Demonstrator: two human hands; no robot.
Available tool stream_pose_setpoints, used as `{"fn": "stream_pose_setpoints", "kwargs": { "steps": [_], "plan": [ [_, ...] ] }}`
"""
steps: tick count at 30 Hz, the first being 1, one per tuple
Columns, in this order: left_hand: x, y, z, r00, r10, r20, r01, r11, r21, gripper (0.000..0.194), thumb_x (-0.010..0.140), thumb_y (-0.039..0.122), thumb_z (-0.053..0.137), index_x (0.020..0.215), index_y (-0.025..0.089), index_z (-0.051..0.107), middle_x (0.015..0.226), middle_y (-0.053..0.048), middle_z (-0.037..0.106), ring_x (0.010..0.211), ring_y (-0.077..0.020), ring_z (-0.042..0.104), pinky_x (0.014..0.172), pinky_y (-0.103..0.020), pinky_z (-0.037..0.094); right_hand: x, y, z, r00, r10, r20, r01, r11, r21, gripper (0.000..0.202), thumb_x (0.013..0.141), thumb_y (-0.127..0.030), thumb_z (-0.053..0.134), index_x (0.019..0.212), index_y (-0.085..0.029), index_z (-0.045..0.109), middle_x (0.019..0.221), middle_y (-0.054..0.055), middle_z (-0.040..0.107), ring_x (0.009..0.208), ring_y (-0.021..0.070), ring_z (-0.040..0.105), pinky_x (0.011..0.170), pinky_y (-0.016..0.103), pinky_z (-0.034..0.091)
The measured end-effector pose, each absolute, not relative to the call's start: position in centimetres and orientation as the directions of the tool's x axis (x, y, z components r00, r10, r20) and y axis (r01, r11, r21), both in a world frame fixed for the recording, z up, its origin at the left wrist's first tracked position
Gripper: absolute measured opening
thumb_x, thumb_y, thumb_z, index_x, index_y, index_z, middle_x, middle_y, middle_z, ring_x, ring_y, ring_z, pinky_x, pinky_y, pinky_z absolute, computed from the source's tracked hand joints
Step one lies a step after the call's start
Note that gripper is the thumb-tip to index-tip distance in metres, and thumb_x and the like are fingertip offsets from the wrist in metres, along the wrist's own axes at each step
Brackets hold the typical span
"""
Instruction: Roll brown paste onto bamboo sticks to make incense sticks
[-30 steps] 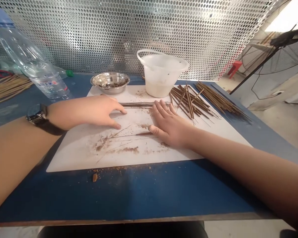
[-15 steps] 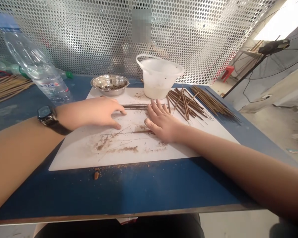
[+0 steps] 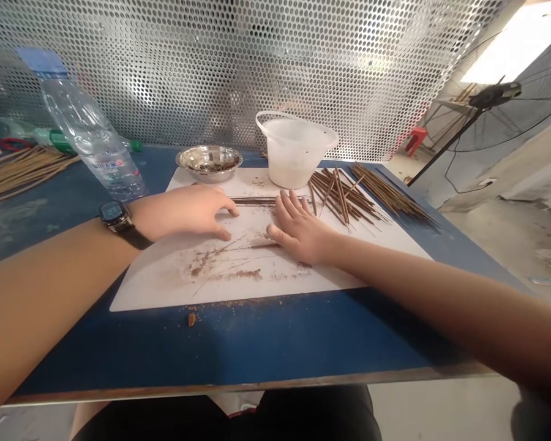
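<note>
On a white board (image 3: 156,278) dusted with brown powder, a row of thin dark sticks (image 3: 256,201) lies crosswise. My left hand (image 3: 188,211), a watch on its wrist, rests at the left end of that row with thumb and fingers apart. Over the right end my right hand (image 3: 300,229) lies flat, its fingers spread and palm down. A single thin stick with a brown-coated part (image 3: 262,246) runs under or beside the right thumb; its right end is hidden. Neither hand is closed around anything.
Behind the hands stand a metal bowl (image 3: 210,160) with brown bits and a white bucket (image 3: 294,153). Brown-coated sticks (image 3: 344,193) lie piled at right, beside another bundle (image 3: 390,193). A plastic bottle (image 3: 89,131) stands left. Perforated metal (image 3: 188,73) closes off the back.
The camera view has shifted slightly, so the table things appear further right on the left side. Both hands keep nearly the same pose and place over the sticks.
</note>
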State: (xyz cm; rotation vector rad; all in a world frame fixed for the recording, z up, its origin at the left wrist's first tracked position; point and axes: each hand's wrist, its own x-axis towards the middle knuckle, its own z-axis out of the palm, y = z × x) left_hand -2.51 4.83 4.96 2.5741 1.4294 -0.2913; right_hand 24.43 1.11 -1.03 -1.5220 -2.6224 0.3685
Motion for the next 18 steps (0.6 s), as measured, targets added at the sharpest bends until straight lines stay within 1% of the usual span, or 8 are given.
{"fn": "stream_pose_setpoints", "kwargs": {
  "steps": [3, 5, 8, 10, 13, 15, 18],
  "plan": [
    [-2.8, 5.2, 4.7, 0.526, 0.811, -0.255, 0.846, -0.53, 0.058, 0.082, 0.083, 0.07, 0.072, 0.154, 0.03, 0.07, 0.152, -0.012, 0.072, 0.13, -0.0377, 0.069, 0.103, -0.041, 0.05, 23.9, 3.0, -1.1, -0.512, 0.858, -0.039, 0.839, 0.49, -0.237, 0.117, 0.105, -0.086, 0.01, 0.178, 0.005, 0.006, 0.185, 0.024, -0.008, 0.171, 0.0412, -0.018, 0.139, 0.065, -0.001],
    [-2.9, 5.4, 4.5, 0.535, 0.81, -0.242, 0.84, -0.539, 0.052, 0.081, 0.083, 0.072, 0.072, 0.153, 0.031, 0.07, 0.151, -0.011, 0.073, 0.129, -0.0372, 0.069, 0.102, -0.041, 0.051, 24.1, 2.4, -1.1, -0.539, 0.842, -0.034, 0.821, 0.516, -0.243, 0.115, 0.105, -0.086, 0.01, 0.179, 0.002, 0.007, 0.185, 0.023, -0.007, 0.171, 0.042, -0.017, 0.138, 0.068, 0.0],
    [-2.8, 5.3, 4.6, 0.523, 0.818, -0.24, 0.847, -0.53, 0.041, 0.079, 0.082, 0.071, 0.073, 0.151, 0.032, 0.072, 0.151, -0.01, 0.074, 0.132, -0.0377, 0.067, 0.102, -0.041, 0.051, 24.9, -0.7, -0.9, -0.586, 0.809, -0.049, 0.793, 0.559, -0.241, 0.113, 0.106, -0.085, 0.013, 0.18, 0.0, 0.01, 0.185, 0.023, -0.005, 0.171, 0.0426, -0.015, 0.137, 0.071, 0.003],
    [-2.6, 5.1, 4.8, 0.506, 0.826, -0.251, 0.856, -0.516, 0.029, 0.079, 0.082, 0.069, 0.073, 0.151, 0.032, 0.072, 0.15, -0.01, 0.074, 0.131, -0.038, 0.067, 0.101, -0.041, 0.051, 25.3, -3.2, -0.7, -0.603, 0.794, -0.076, 0.784, 0.572, -0.243, 0.114, 0.106, -0.086, 0.013, 0.179, 0.002, 0.012, 0.184, 0.025, -0.004, 0.171, 0.0421, -0.013, 0.138, 0.07, 0.004],
    [-2.4, 5.0, 5.0, 0.497, 0.828, -0.261, 0.86, -0.51, 0.019, 0.079, 0.081, 0.068, 0.074, 0.151, 0.031, 0.071, 0.148, -0.01, 0.075, 0.125, -0.0372, 0.07, 0.098, -0.042, 0.052, 25.3, -5.2, -0.3, -0.59, 0.798, -0.125, 0.797, 0.549, -0.253, 0.119, 0.104, -0.087, 0.01, 0.177, 0.008, 0.011, 0.183, 0.028, -0.006, 0.171, 0.0423, -0.013, 0.138, 0.07, 0.002],
    [-2.4, 5.0, 5.0, 0.502, 0.825, -0.26, 0.857, -0.515, 0.023, 0.079, 0.082, 0.069, 0.073, 0.151, 0.031, 0.071, 0.149, -0.011, 0.074, 0.123, -0.0368, 0.071, 0.097, -0.041, 0.053, 24.9, -4.6, -0.2, -0.57, 0.81, -0.137, 0.811, 0.528, -0.254, 0.121, 0.103, -0.088, 0.009, 0.177, 0.008, 0.01, 0.183, 0.027, -0.006, 0.17, 0.0425, -0.015, 0.138, 0.07, 0.001],
    [-2.6, 5.1, 4.8, 0.523, 0.816, -0.244, 0.845, -0.533, 0.029, 0.078, 0.083, 0.07, 0.071, 0.151, 0.03, 0.071, 0.15, -0.011, 0.074, 0.124, -0.0372, 0.071, 0.095, -0.041, 0.053, 23.7, -1.5, -0.4, -0.541, 0.831, -0.129, 0.83, 0.501, -0.246, 0.12, 0.103, -0.088, 0.007, 0.178, 0.006, 0.007, 0.184, 0.024, -0.009, 0.169, 0.0418, -0.02, 0.138, 0.069, -0.001]
  ]
}}
